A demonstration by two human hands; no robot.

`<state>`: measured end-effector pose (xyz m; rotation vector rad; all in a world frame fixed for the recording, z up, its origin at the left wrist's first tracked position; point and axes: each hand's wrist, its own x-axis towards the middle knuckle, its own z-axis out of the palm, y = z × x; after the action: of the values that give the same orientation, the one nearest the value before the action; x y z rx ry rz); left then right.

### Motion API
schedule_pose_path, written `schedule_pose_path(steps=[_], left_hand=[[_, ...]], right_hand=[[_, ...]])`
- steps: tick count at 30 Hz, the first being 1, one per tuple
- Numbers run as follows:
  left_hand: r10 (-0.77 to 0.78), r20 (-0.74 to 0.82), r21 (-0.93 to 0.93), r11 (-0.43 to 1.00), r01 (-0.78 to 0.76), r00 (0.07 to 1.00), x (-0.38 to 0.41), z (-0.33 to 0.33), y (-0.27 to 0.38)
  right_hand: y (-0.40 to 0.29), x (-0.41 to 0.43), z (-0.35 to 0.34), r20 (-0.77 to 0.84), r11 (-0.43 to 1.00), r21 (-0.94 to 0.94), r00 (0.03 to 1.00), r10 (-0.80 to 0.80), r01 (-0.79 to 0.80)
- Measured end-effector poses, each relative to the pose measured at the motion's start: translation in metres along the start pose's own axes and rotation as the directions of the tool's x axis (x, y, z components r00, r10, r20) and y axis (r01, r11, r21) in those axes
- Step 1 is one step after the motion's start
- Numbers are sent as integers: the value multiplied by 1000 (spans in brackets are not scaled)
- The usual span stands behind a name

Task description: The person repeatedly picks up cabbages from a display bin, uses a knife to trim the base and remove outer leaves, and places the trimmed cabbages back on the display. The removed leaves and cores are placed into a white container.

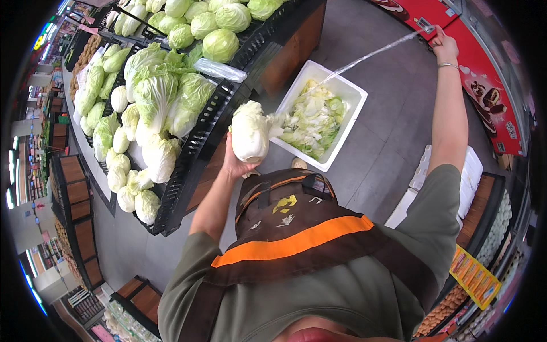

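Note:
My left hand grips a trimmed napa cabbage from below and behind, its cut base towards me. A pale, blurred loose piece sticks out from the cabbage's right side. Far out to the right, my raised right hand pinches one end of a long, thin, twisted strip of clear plastic film. The strip runs taut down to the left, over a white foam box; where its lower end is fixed I cannot tell. Torn cabbage leaves fill the box, which stands on the floor before me.
A black-edged produce stand on the left holds several napa cabbages, round cabbages and a clear plastic roll. A red freezer lines the right. White foam boxes are beside my right arm. Grey floor tiles surround the leaf box.

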<state>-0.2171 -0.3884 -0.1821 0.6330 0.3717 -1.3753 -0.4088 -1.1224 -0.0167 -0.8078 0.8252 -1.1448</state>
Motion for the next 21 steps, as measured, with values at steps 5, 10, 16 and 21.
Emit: schedule_pose_path(steps=[5,10,16,21], left_hand=[[-13,423,-401,894,200,906,22,-61,-31],[-6,-104,-79,997,-2,995,-52,63,14],[-290,-12,540,803,251,957,-61,4,84],[-132,-264,762,578,291,955,-34,13,62]], right_hand=[[-4,33,-39,-210,998,-29,976,-59,54],[-7,25,-32,-325,996,-66,942,-85,67],[2,32,24,-18,998,-62,1000,16,-17],[64,77,53,195,928,-351,979,-59,126]])
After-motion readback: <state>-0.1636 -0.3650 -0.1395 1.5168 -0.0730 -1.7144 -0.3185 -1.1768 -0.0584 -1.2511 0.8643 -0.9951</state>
